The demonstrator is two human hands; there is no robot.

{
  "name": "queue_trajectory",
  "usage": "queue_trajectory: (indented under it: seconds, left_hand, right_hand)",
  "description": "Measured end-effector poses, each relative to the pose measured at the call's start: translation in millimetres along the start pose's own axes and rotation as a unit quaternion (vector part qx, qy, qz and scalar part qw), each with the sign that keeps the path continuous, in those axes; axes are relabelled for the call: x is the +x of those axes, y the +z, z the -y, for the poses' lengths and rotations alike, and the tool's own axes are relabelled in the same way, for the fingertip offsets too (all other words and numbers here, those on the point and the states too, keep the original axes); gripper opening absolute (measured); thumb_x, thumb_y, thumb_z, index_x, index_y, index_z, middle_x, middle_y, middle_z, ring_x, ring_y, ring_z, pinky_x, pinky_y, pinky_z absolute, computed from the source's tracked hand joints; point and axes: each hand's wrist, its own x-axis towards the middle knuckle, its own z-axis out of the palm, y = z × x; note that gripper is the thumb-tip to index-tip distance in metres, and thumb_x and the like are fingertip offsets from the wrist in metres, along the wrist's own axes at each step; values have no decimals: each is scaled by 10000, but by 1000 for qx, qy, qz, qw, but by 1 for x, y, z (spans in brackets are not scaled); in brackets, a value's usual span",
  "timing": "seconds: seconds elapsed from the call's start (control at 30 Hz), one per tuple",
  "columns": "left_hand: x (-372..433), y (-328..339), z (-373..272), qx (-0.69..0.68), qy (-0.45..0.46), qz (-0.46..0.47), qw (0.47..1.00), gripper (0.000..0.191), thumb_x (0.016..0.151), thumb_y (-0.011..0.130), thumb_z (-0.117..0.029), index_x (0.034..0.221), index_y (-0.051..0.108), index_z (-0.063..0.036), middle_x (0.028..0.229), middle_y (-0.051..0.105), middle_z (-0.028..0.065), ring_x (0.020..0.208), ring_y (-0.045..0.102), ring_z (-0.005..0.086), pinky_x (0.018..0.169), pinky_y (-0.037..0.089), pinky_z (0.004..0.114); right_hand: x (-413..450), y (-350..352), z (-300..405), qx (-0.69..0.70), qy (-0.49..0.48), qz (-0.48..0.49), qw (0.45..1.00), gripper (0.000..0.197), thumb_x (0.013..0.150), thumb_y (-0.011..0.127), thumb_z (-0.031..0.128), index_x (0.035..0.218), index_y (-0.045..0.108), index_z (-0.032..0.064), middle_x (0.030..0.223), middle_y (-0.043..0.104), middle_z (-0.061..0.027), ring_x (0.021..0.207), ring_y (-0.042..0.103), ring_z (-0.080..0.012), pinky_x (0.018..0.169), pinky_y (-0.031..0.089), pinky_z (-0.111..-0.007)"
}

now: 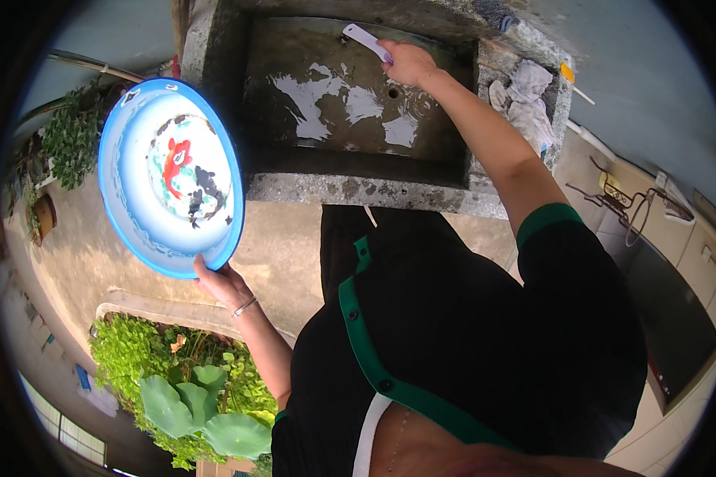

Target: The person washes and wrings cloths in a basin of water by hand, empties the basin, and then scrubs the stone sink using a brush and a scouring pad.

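Note:
My left hand (224,283), with a bracelet at the wrist, grips the lower rim of a blue-rimmed enamel basin (125,208). The basin is tilted, its white inside facing me, painted with red and black fish. It hangs left of a concrete sink (346,189). Over the sink's far part, my right hand (410,62) is closed on a pale purple plastic brush (367,42); its bristle end is mostly hidden by my fingers. Shallow water (316,77) with ripples and bright reflections lies in the sink, and a round drain hole shows on its floor.
Crumpled pale cloths (528,89) lie on the sink's right ledge, near a yellow-headed tool (567,73). A potted plant (45,217) stands at the left. Large green leaves (167,405) grow in a curbed bed at the lower left. A dark countertop (662,310) is at the right.

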Motion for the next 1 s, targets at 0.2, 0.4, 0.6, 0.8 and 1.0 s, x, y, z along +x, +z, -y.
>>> queue_trajectory:
  seconds: [0.2, 0.4, 0.6, 0.8, 1.0]
  left_hand:
    - [5, -9, 3, 9, 2, 5, 1000, 417, 858, 577, -130, 1193, 466, 93, 1137, 587, 199, 957, 618, 261, 782, 539, 354]
    - [19, -20, 7, 19, 2, 12, 1000, 447, 864, 557, -128, 1228, 422, 92, 1145, 580, 208, 962, 618, 276, 803, 546, 371]
    - [4, 4, 0, 14, 18, -37, 999, 148, 895, 515, -138, 855, 500, 4, 638, 539, 46, 452, 454, 124, 413, 337, 245]
    - [13, -12, 2, 61, -6, 15, 998, 170, 869, 545, -131, 916, 521, 31, 726, 605, 96, 481, 505, 143, 419, 375, 254]
    - [-1, 5, -3, 51, -4, -3, 999, 175, 889, 512, -137, 760, 501, -19, 570, 513, 37, 400, 432, 132, 377, 331, 245]
  right_hand:
    - [34, -3, -1, -77, 11, 103, 992, 511, 831, 597, 247, 1329, 509, 177, 1197, 621, -125, 1110, 581, -302, 925, 469, -391]
    - [-51, -5, -46, -92, 4, 136, 986, 527, 788, 575, 230, 1306, 527, 149, 1207, 608, -128, 1124, 568, -310, 928, 465, -398]
    - [-99, -9, -67, -92, 23, 132, 987, 470, 784, 584, 202, 1249, 554, 142, 1122, 634, -136, 1068, 589, -321, 896, 476, -416]
    - [-30, 4, -28, 18, 16, 25, 999, 485, 779, 591, 228, 1255, 549, 139, 1110, 637, -135, 1047, 597, -330, 870, 490, -427]
    - [-32, 10, -46, -59, -16, 103, 993, 498, 831, 578, 231, 1318, 513, 154, 1136, 635, -137, 1084, 584, -321, 918, 463, -403]
